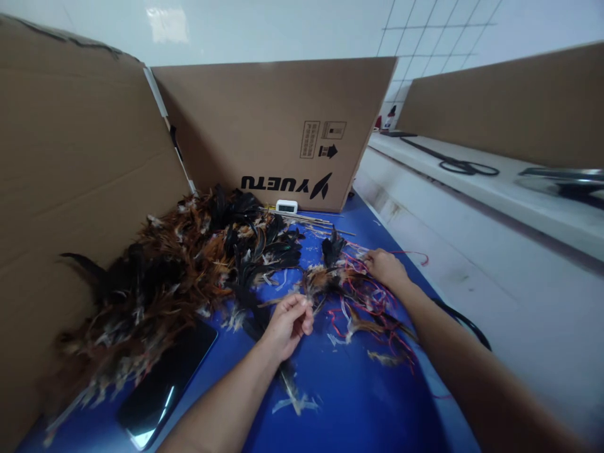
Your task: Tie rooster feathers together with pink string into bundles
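My left hand (289,324) is closed in a pinch at the near edge of a small clump of brown and black feathers (321,280); what sits between thumb and forefinger is too small to make out. Farther right, my right hand (387,270) has its fingers together on a tangle of red and white string (365,286). Loose brown feathers (365,324) are caught in the tangle. A long dark feather (287,377) lies partly behind my left wrist, its pale quill end towards me.
A big heap of brown and black feathers (189,258) fills the left side of the blue table (358,402). Nearby lies a dark phone (167,384). Cardboard panels (264,119) stand behind and left. Thin sticks (325,225) and a small white display (287,206) lie at the back; scissors (460,165) rest on the right ledge.
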`<action>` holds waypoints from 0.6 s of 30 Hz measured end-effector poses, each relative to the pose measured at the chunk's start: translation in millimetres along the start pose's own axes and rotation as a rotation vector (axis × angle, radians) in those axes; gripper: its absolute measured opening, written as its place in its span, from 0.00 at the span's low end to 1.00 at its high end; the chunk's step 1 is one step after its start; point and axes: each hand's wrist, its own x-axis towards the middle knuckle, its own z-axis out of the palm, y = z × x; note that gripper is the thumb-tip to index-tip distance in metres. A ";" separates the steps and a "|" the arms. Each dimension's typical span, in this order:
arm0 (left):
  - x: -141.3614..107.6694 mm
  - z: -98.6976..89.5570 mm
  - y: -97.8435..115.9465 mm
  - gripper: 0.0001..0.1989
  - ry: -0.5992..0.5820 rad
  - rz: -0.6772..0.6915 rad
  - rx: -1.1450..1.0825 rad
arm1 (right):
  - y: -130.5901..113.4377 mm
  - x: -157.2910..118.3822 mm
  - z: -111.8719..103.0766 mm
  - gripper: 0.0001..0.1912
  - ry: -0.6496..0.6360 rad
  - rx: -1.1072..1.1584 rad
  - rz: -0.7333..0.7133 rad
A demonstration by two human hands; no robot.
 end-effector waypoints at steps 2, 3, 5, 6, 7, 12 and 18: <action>-0.1 0.5 0.2 0.12 -0.005 0.000 0.001 | -1.4 2.2 3.0 0.13 0.003 -0.016 0.020; -0.2 0.6 0.3 0.12 -0.007 0.001 0.001 | -1.9 2.6 3.8 0.14 0.005 -0.020 0.026; -0.6 0.5 0.5 0.12 -0.011 0.000 0.000 | -2.4 2.1 3.0 0.13 0.010 -0.016 0.033; -0.7 0.4 0.5 0.12 -0.013 0.001 0.000 | -2.3 1.2 1.4 0.13 0.016 -0.009 0.034; -0.9 0.2 0.4 0.11 -0.017 0.003 0.000 | -2.0 -0.1 -1.0 0.13 0.025 0.002 0.033; -0.8 -1.1 -0.7 0.11 -0.048 0.012 0.005 | 0.8 -14.6 -22.5 0.11 0.106 0.097 0.000; -1.0 -1.7 -1.5 0.13 -0.072 0.006 0.008 | -12.5 -58.0 -53.0 0.13 0.169 0.783 0.030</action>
